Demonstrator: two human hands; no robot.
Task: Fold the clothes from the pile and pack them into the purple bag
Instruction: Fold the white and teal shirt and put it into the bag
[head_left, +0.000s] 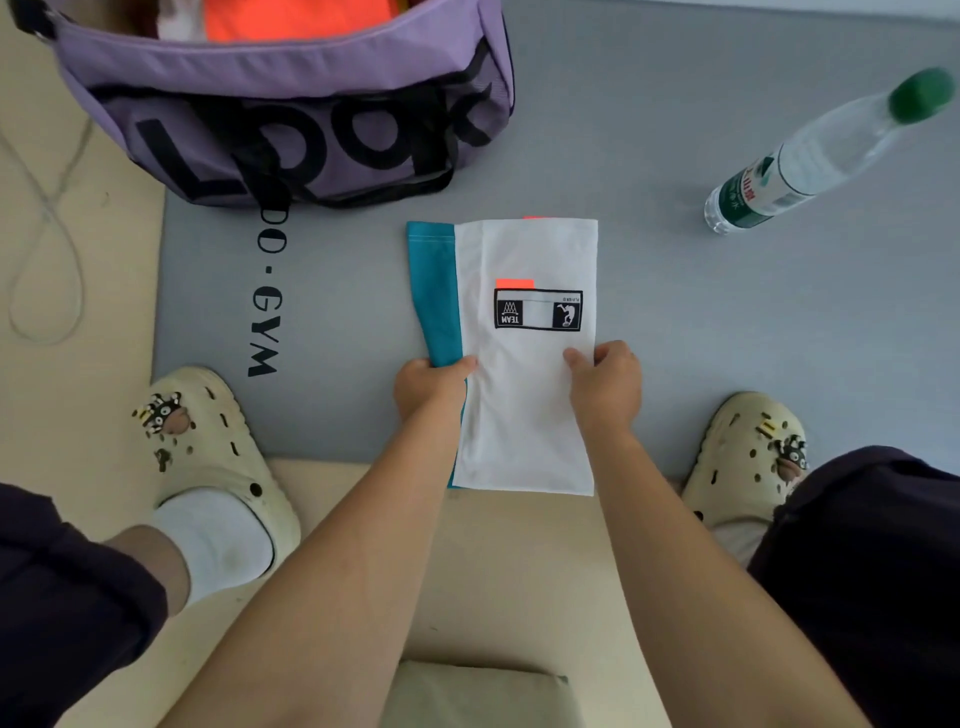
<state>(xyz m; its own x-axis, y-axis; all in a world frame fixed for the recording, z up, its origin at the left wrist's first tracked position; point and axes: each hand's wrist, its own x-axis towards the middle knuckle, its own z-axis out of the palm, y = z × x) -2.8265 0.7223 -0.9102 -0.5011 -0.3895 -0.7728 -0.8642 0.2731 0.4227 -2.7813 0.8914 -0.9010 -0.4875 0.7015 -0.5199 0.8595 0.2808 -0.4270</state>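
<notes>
Folded garment (524, 395): white panel uppermost, teal strip along its left edge, black-framed printed label reading "TEAM" on the far half, small orange tab just above that label and an orange sliver showing at the far edge; laid flat as a long rectangle, far part on the grey mat (701, 332), near end overhanging onto the beige floor (519, 561). Left hand (428, 387): on the garment's left edge about midway along its length, fingers (460, 365) curled over the teal-and-white seam and gripping the cloth. Right hand (605, 387): on the garment's right edge, level with the left, thumb on top of the white panel and the other fingers wrapped under the edge, pinching the fabric just below the label. Garment thus held between the two hands, both forearms reaching in from the near side. Purple bag (291, 104): beyond the garment and to its left, standing on the mat, zip open, large black lettering on its side, black straps hanging down its front, orange clothing (296, 18) visible inside. Mat lettering "GYM" printed in black left of the garment. Clear plastic water bottle (826, 150): green cap and green label, on the mat at the far right, well apart from the garment. Cream clogs with charms: left foot (218, 452) and right foot (743, 457), one on either side of the garment. Pale cord (47, 218): looped on the floor at the far left.
</notes>
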